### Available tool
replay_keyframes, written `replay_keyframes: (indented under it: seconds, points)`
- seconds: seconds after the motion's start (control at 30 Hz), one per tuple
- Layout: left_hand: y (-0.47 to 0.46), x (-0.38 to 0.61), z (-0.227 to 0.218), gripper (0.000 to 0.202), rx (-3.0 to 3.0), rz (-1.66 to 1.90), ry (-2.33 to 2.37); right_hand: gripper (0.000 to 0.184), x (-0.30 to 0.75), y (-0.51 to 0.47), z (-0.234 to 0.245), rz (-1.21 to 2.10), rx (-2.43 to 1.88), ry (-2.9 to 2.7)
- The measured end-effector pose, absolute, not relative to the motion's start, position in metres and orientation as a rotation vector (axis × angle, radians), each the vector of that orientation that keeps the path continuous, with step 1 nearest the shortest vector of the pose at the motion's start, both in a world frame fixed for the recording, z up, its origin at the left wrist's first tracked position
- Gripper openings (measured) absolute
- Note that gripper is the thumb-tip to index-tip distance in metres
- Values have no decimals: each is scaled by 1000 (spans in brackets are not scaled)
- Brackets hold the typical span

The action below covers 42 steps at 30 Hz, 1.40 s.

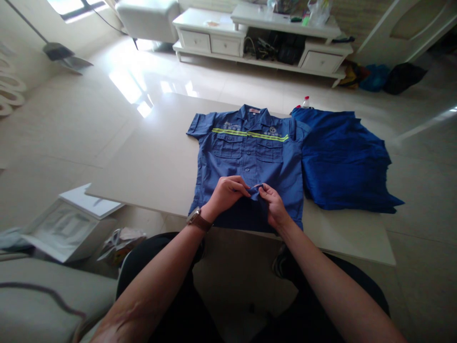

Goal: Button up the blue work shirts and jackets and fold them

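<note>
A blue short-sleeved work shirt [228,164] lies front up on the pale board, its collar at the far end. A yellow-green reflective stripe crosses its chest above two flap pockets. My left hand [230,190], with a watch on its wrist, pinches the shirt's front placket near the lower middle. Close beside it, my right hand [273,202] grips the same bunched bit of cloth between thumb and fingers. Some cloth is lifted there. Whether a button sits between the fingertips is hidden.
Darker blue cloth [342,157] lies to the right of the shirt, with a red-capped bottle [306,101] behind it. The pale board [150,162] carries both. A white cabinet [210,43] stands beyond. Near the left, a white box [67,228] sits by a plastic bag [121,243].
</note>
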<state>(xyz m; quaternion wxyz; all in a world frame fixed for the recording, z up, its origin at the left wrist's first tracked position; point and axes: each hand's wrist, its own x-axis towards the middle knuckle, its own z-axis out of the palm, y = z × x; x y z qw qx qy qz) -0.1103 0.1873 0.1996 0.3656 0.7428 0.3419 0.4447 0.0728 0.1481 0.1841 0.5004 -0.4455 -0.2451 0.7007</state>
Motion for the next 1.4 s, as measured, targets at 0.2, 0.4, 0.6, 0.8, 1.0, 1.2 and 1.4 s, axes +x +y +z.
replay_keyframes:
  seconds: [0.2,0.4,0.6,0.8,1.0,1.2,1.4]
  points:
    - [187,-111,199,28,1911,1125,875,46,73,148,181,1700,-1084,-597]
    - [186,-110,198,30,1900,1131,845,45,75,148,178,1689,-1083,-607]
    - [186,-110,200,31,1900,1128,844,49,72,148,178,1661,-1061,-566]
    - [184,-110,199,30,1917,1101,842,52,72,149,178,1661,-1105,-525]
    - [182,-108,197,36,1967,1118,809,54,73,150,182,1679,-1146,-487]
    - [179,-106,195,38,1960,1047,796,52,70,148,184,1631,-1180,-485]
    - [173,-103,199,37,1887,1017,729,54,79,157,174,1566,-1308,-464]
